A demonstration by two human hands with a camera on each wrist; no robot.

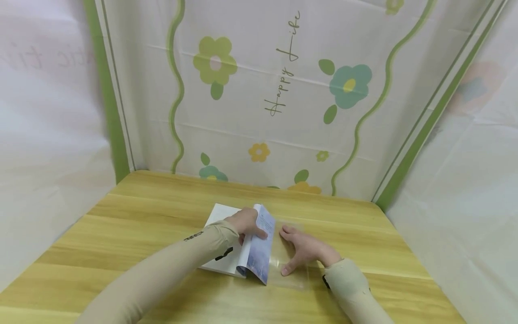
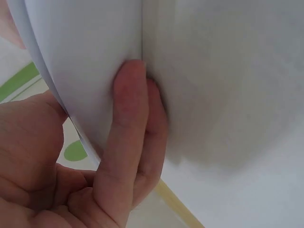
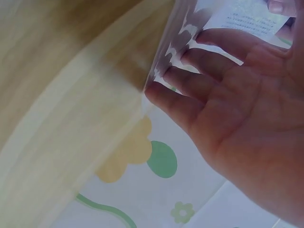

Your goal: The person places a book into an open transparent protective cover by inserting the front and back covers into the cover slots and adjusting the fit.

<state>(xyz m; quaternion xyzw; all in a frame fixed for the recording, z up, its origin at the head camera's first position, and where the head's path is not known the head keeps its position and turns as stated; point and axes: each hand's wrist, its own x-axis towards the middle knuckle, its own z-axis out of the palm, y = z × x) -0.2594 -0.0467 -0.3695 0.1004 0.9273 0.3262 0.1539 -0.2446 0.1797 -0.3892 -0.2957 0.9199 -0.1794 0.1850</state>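
You wear long, close-fitting beige sleeves on both arms. Your left sleeve (image 1: 162,274) runs from the upper arm down to the wrist, with smooth fabric that creases slightly near the cuff. It bears two small dark markings, one near the wrist and one on its underside, too small to read. Your right sleeve (image 1: 356,292) is the same beige, with one small dark mark beside the cuff. Your left hand (image 1: 247,222) and right hand (image 1: 303,252) are bare, without gloves, rings or a watch.
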